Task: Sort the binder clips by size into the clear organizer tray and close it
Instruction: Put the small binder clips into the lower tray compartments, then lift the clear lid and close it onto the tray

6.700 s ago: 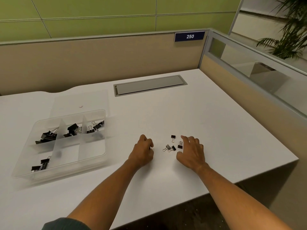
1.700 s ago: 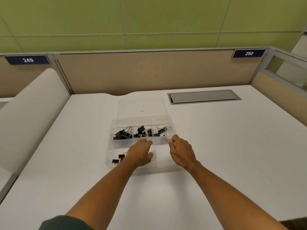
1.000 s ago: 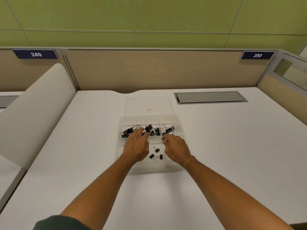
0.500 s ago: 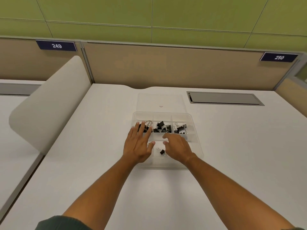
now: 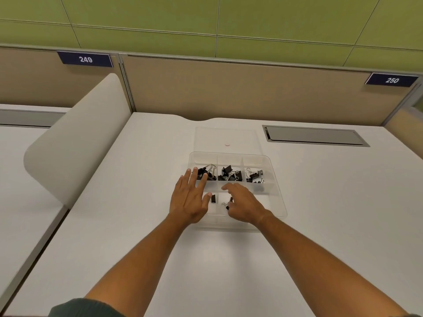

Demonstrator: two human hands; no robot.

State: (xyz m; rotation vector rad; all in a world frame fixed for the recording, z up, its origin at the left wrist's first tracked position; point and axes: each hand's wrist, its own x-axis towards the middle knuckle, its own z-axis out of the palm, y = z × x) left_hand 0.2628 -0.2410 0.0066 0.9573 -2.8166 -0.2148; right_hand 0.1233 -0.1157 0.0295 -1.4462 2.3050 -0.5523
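At the far left of the frame you can see a curved white divider (image 5: pixel 75 143) standing up beside your white counter (image 5: pixel 137 225), and above it a dark blue sign that says 249 (image 5: pixel 85 59). Your left hand (image 5: pixel 188 199) lies flat over the left side of the clear organizer tray (image 5: pixel 278 195), near the middle of the frame. Its fingers (image 5: pixel 194 176) are straight and spread a little, and they hold nothing. The tips reach over the back left box of the tray, where the biggest binder clips (image 5: pixel 209 173) sit in a pile. Just right of your left thumb, one small black clip (image 5: pixel 213 198) shows in the front left box. The back middle box holds a pile of middle-size clips (image 5: pixel 230 175). Your right hand (image 5: pixel 243 204) is over the front middle box, palm down, with its fingers bent loosely and one finger reaching toward the back. You cannot tell for sure if it holds anything. A tiny clip (image 5: pixel 225 205) peeks out by its thumb. The back right box holds a few little clips (image 5: pixel 255 176). The clear lid (image 5: pixel 226 138) lies open and flat on the counter, just behind the tray. At the upper right there is a gray hatch (image 5: pixel 313 136) set into the counter, and a dark blue sign that says 250 (image 5: pixel 391 80) on the tan wall (image 5: pixel 240 92).
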